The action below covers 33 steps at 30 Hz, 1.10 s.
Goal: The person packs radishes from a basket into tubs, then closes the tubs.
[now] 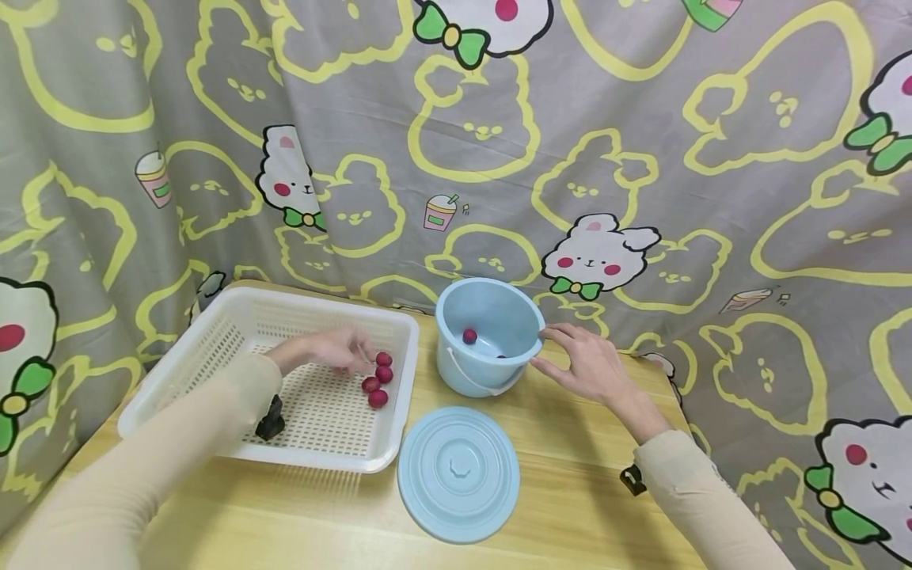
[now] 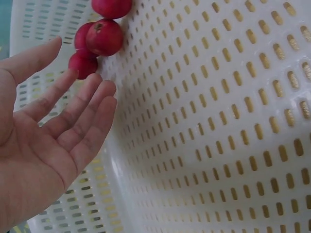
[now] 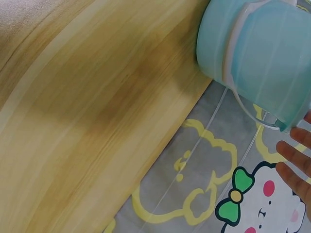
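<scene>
Several small, round, plum-like red fruits (image 1: 378,398) lie together on the right side of a white perforated plastic basket (image 1: 412,356). My left hand (image 1: 345,351) is inside the basket beside them. In the left wrist view its fingers are loosely extended, the palm is bare, and the fingertips are close to the lowest red fruit (image 2: 83,63). A light blue bucket (image 1: 456,360) with a white handle stands right of the basket, with two red fruits (image 1: 469,336) showing inside. My right hand (image 1: 587,364) is at the bucket's right rim, fingers outstretched; the right wrist view shows only its fingertips.
A round light blue lid (image 1: 459,507) lies flat on the wooden table (image 1: 570,491) in front of the bucket. Behind the table hangs a grey patterned curtain (image 1: 492,214), close to the basket and bucket.
</scene>
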Each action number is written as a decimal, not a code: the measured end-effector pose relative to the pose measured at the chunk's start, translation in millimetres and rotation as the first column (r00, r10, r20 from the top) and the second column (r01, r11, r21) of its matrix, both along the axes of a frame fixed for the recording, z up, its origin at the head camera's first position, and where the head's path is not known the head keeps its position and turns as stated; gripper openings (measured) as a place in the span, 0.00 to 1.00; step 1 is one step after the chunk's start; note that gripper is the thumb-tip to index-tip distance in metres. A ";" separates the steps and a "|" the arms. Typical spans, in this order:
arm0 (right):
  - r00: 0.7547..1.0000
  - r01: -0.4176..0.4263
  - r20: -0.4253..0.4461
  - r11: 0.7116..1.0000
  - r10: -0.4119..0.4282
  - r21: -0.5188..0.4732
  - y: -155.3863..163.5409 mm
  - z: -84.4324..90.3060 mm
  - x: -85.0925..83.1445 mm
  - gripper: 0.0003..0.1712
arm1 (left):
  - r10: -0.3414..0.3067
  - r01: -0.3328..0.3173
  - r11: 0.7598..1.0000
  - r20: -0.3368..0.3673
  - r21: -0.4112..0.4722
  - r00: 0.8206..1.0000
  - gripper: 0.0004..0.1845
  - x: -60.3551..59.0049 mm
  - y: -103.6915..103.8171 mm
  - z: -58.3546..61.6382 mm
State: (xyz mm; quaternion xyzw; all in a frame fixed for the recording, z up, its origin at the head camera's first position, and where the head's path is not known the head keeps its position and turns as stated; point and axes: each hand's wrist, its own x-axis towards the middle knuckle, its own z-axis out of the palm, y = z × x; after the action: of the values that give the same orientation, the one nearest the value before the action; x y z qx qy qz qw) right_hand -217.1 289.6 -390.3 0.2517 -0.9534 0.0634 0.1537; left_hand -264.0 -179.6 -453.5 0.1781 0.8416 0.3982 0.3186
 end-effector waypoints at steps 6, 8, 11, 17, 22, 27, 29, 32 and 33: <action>1.000 0.000 -0.001 1.000 0.000 -0.001 0.1 -0.5 0.0 0.34 | 0.001 -0.001 1.000 0.002 -0.009 1.000 0.19 2.6 2.7 -5.9; 1.000 0.003 0.002 1.000 -0.003 -0.003 0.0 -0.4 0.3 0.33 | 0.000 0.000 1.000 -0.004 -0.020 1.000 0.18 3.1 3.0 -7.4; 1.000 0.008 0.011 1.000 -0.007 -0.005 -0.3 0.0 0.7 0.33 | 0.002 -0.002 0.999 -0.013 -0.038 1.000 0.18 4.1 3.3 -9.7; 1.000 0.009 0.017 1.000 -0.009 -0.008 -0.8 0.4 1.0 0.33 | 0.015 -0.016 0.998 -0.010 -0.055 1.000 0.18 4.5 4.6 -12.6; 1.000 0.008 0.015 1.000 -0.008 -0.009 -0.6 0.7 1.1 0.34 | 0.023 -0.023 0.998 0.001 -0.066 1.000 0.18 5.3 6.3 -13.6; 1.000 0.009 0.017 1.000 -0.009 -0.008 -0.6 1.0 1.3 0.34 | 0.039 -0.037 0.997 0.018 -0.063 0.999 0.16 7.2 8.5 -13.6; 1.000 0.010 0.017 1.000 -0.010 -0.008 -0.6 0.9 1.4 0.34 | 0.042 -0.040 0.997 0.027 -0.058 0.999 0.16 8.1 9.1 -13.8; 1.000 0.011 0.020 1.000 -0.011 -0.006 -0.7 0.7 1.3 0.34 | 0.039 -0.038 0.997 0.024 -0.061 0.999 0.15 9.4 9.7 -14.0; 1.000 0.013 0.020 1.000 -0.013 -0.006 -0.7 0.7 1.3 0.34 | 0.040 -0.038 0.997 0.020 -0.063 0.999 0.15 10.0 9.9 -14.3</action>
State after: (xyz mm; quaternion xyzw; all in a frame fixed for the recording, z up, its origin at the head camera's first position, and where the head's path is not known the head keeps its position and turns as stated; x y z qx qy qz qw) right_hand -215.8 288.9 -389.5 0.2445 -0.9563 0.0678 0.1451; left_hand -254.0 -169.8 -467.8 0.1472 0.8535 0.3796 0.3253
